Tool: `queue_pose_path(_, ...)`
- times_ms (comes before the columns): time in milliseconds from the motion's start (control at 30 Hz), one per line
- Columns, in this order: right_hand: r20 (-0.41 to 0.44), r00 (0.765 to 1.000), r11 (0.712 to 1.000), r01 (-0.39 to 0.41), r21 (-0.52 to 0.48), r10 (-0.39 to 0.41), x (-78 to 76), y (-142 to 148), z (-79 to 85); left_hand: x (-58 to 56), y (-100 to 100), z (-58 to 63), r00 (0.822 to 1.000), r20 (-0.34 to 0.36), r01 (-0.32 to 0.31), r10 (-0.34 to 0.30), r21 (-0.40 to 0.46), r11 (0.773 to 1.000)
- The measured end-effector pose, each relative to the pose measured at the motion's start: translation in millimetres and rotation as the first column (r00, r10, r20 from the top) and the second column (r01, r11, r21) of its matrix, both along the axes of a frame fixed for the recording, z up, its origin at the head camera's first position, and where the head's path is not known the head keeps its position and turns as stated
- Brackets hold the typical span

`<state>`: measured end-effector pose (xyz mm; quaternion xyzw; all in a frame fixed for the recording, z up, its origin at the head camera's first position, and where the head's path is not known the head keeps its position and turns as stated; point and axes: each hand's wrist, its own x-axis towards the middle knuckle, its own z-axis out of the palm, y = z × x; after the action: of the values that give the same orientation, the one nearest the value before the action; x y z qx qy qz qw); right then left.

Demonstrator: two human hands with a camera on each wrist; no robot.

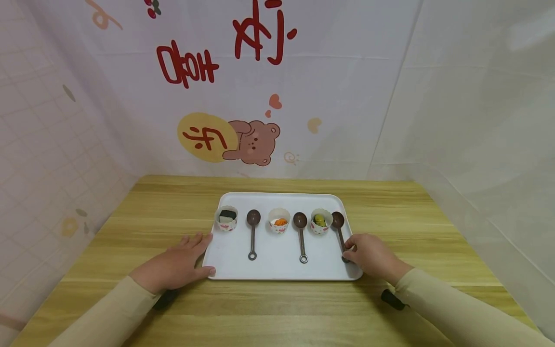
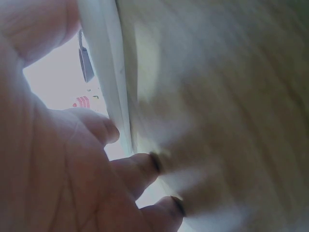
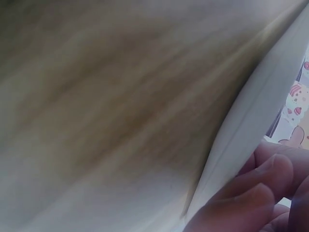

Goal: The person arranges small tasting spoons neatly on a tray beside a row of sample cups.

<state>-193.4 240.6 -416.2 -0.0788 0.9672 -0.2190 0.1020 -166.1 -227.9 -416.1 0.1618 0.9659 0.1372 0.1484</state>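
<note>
A white tray (image 1: 277,269) lies on the table, bearing three brown measuring spoons and three small paper cups in a row. At its right side my right hand (image 1: 374,255) pinches the handle end of the rightmost measuring spoon (image 1: 338,222), whose bowl lies beside the right paper cup (image 1: 320,230). My left hand (image 1: 175,266) lies with fingers spread along the tray's left edge, thumb near the front corner. In the left wrist view, its fingers (image 2: 135,169) touch the tray rim (image 2: 108,63). The right wrist view shows curled fingers (image 3: 241,203) against the tray's side.
The left paper cup (image 1: 226,226) contains a black-and-white piece, the middle cup (image 1: 278,227) something orange, the right one something yellow-green. Other measuring spoons are the left one (image 1: 253,226) and the middle one (image 1: 300,226). A printed cloth (image 1: 329,86) hangs behind the wooden table (image 1: 277,313).
</note>
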Motion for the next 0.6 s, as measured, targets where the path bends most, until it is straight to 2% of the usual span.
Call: queue_pose_path(600, 0.035, 0.999, 0.999, 0.033, 0.005, -0.033, -0.6, -2.2, -1.9, 0.8, 0.3, 0.5, 1.0, 0.018, -0.007, 0.007, 0.014, 1.0)
